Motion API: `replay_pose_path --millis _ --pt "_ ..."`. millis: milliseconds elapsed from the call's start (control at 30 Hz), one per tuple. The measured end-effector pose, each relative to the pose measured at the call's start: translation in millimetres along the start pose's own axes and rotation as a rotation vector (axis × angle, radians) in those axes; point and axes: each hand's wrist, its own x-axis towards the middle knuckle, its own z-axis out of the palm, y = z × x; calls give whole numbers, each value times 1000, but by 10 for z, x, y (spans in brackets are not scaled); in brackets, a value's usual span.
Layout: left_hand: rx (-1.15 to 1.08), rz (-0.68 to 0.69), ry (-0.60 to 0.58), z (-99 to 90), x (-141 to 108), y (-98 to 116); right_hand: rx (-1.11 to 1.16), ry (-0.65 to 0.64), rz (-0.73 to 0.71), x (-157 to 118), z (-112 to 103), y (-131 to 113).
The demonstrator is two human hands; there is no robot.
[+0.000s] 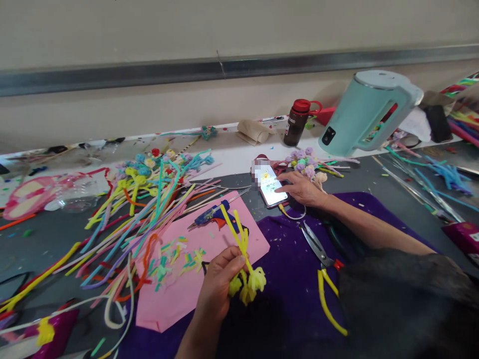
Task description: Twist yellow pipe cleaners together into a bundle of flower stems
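Closed round the stems of some yellow pipe cleaner flowers (254,284) is my left hand (224,269). The blooms hang downward and the stems point up and away. My right hand (301,188) reaches forward with its fingers apart, fingertips at the lit screen of a smartphone (272,184), gripping nothing. A cable is plugged into the phone's near end. Beyond my left hand, a blue and orange glue gun (215,217) lies on a pink sheet (224,234) with short pipe cleaner clippings. Scissors (317,244) with yellow handles rest on the purple cloth (288,279).
Many loose pipe cleaners (149,234) and finished flowers spread across the left. A light green kettle (370,112) stands at the back right, beside a dark bottle (297,124) with a red lid. Brown paper (254,132) lies near the wall. More flowers (305,162) lie behind the phone.
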Motion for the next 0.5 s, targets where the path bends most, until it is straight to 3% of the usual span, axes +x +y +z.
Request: replay_pose_path --millis 133,300,400,500 --pt "3 -3 -5 6 16 -3 -44 34 25 208 99 145" --pt "10 24 17 -24 55 -18 -47 256 215 436 157 311" --pt "7 31 4 -38 48 -21 95 305 218 372 113 257" --pt "-4 8 -20 -29 16 -13 204 274 205 207 74 176"
